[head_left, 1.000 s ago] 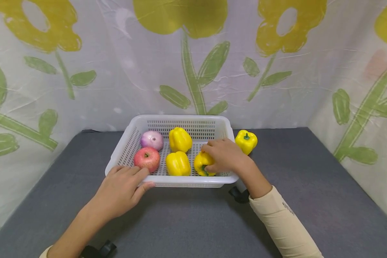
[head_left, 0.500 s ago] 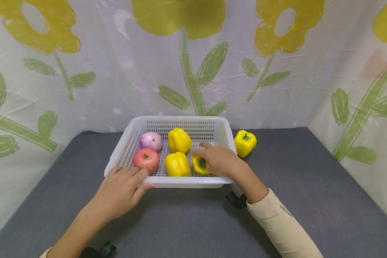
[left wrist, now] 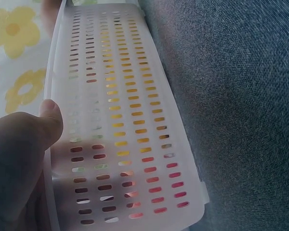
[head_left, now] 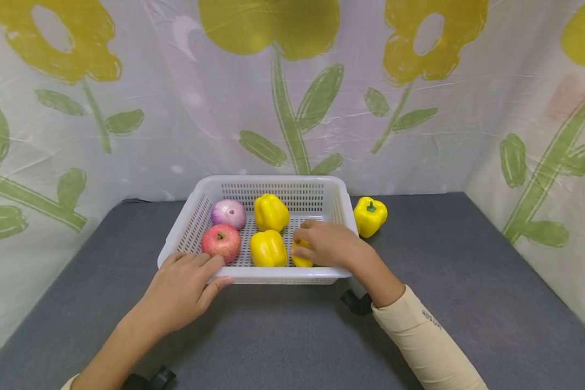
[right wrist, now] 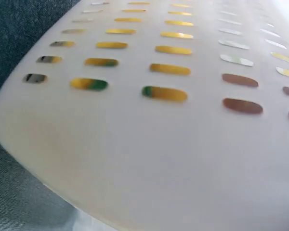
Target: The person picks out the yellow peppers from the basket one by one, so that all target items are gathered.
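Observation:
My left hand [head_left: 187,290] grips the front left rim of a white slotted plastic basket [head_left: 278,273]; in the left wrist view its thumb [left wrist: 51,122] lies on the outside of the wall. Inside the basket's right end, my right hand [head_left: 332,245] holds a yellow bell pepper [head_left: 300,260] with curled fingers, hiding most of it. Two other yellow bell peppers, one in front [head_left: 268,249] and one behind [head_left: 271,212], lie mid-basket. A red apple [head_left: 221,243] and a purple onion [head_left: 228,213] sit at the left. Through slots in the right wrist view, yellow and green show.
Another yellow bell pepper [head_left: 370,216] stands upright on the dark grey table [head_left: 283,336], just outside the basket's right side. A white flower-printed curtain [head_left: 185,108] rises behind the table and at both sides.
My right hand let its fingers extend over the right-hand pepper, then curled them round it again. The pepper's green stem, visible earlier, is now hidden. My left hand stays on the rim.

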